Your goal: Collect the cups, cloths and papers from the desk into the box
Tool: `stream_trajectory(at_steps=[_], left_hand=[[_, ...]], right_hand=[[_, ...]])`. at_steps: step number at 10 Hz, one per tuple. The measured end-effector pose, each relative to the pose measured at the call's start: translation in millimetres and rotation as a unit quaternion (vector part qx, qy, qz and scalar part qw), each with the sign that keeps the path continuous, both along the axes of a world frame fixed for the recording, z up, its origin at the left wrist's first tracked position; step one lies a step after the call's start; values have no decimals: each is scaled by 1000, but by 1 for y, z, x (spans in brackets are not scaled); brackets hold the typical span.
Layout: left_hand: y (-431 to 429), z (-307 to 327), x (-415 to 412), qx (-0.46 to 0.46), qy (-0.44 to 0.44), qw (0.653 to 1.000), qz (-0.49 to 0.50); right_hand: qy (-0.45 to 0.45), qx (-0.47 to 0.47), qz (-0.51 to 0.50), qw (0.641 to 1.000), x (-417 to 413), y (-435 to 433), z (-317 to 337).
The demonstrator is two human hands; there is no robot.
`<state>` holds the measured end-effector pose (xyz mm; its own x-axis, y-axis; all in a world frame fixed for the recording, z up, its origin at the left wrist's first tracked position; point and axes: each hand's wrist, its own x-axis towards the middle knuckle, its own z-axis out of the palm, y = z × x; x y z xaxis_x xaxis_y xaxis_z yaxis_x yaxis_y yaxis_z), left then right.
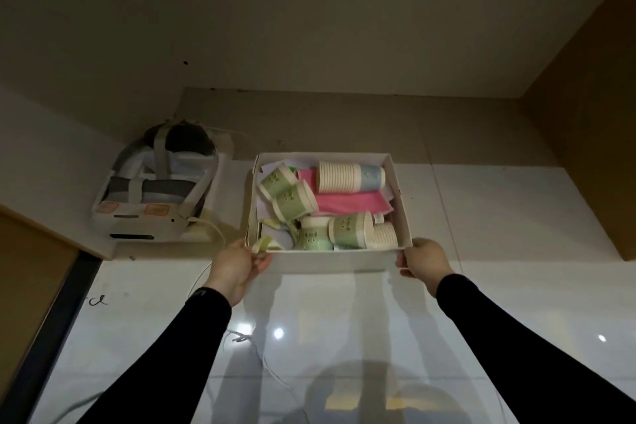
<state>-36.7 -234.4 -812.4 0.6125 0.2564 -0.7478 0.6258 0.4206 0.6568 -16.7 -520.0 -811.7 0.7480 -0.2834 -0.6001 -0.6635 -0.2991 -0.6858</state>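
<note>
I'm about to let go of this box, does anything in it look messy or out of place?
Yes. In the white box, the cups lie tipped on their sides over the pink cloth, not stacked upright. A yellowish paper strip pokes over the near left corner by the left hand.

The shiny white tiled floor (499, 286) carries a white cardboard box (330, 260) near its far edge by the wall. Just left sits a white headset in an open box (151, 203). Thin white cables (254, 351) lie nearer.
</note>
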Motion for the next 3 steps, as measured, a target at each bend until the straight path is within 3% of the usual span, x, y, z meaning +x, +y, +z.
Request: stream_trajectory(at_steps=[1, 2, 3], left_hand=[[1, -1, 13, 1, -24, 1000, -14], [8, -4, 19, 48, 14, 997, -52], [14, 1, 13, 217, 78, 968, -95]], right_hand=[[-20, 4, 9, 1000, 17, 2, 1], [-7, 5, 9, 1000, 26, 0, 4], [-21, -4, 9, 1000, 21, -5, 18]])
